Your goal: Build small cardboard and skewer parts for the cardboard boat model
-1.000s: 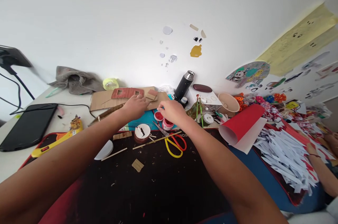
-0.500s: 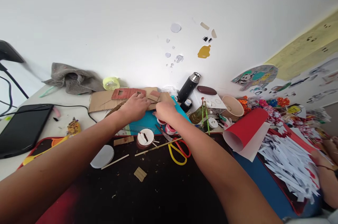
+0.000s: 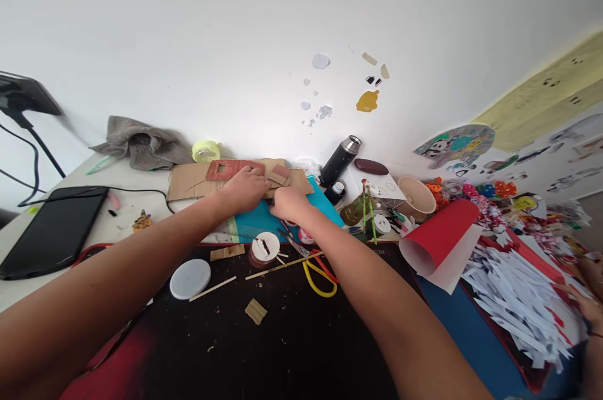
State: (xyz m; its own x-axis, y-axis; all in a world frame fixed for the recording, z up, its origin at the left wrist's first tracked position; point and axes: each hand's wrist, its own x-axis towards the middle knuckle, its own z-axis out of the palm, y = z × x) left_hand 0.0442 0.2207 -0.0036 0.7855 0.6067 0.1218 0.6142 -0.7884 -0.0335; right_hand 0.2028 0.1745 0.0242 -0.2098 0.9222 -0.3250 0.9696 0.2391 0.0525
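Observation:
My left hand (image 3: 245,190) lies over brown cardboard (image 3: 186,183) near the wall, its fingers bent and close together on the cardboard. A red-painted cardboard strip (image 3: 230,169) with a cut-out window rests just behind that hand. Beside it, my right hand (image 3: 291,204) is closed with curled fingers at the cardboard's front edge, above a blue sheet (image 3: 257,224); what its fingers pinch is hidden. Small cardboard pieces (image 3: 279,176), one partly red, lie just behind the right hand. Scissors (image 3: 320,279) with yellow and red handles lie under my right forearm.
A paint jar (image 3: 264,250), a white lid (image 3: 190,279), thin sticks (image 3: 211,289) and a cardboard scrap (image 3: 255,311) sit on the dark mat. To the right are a thermos (image 3: 340,161), rolled red paper (image 3: 440,233) and paper strips (image 3: 518,299), with another person's hand (image 3: 584,309).
The camera view has shifted slightly, so the scene sits a little lower and farther right. Both my hands stay at the cardboard. The other person's hand has moved at the paper strips.

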